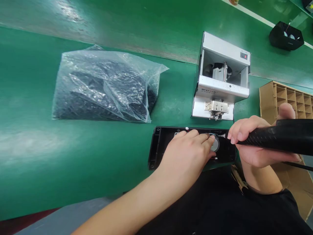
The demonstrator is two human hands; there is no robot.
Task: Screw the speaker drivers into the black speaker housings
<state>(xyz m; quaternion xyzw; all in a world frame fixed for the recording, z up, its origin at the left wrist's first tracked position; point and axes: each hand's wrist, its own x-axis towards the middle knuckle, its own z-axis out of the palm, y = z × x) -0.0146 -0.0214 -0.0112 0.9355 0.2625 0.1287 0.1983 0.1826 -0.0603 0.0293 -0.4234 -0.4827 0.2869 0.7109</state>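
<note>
The right hand [254, 140] is wrapped shut around a black electric screwdriver [276, 136], its grip closed on the barrel with the fingertips near the front end. The tool's long axis runs nearly level, from the right edge of the scene toward the left, and its thin bit [222, 135] points straight at a round silver part [215, 143] seated in a black plastic housing [158, 143]. That part lies just to the left of the bit tip, almost touching it. The left hand [188, 148] rests flat on the housing with its fingers pressed down, the fingertips against the silver part, so it is the nearer hand to the part and partly covers the housing's inside. The housing lies lengthwise left to right on the green worktop [29, 147], at its near edge. Just beyond it stands a grey screw feeder machine [221, 88]. To the far left lies a clear plastic bag [102, 85] of dark pieces. At the right is a cardboard divider tray [290, 98], and far right a small black bin [285, 36].
</note>
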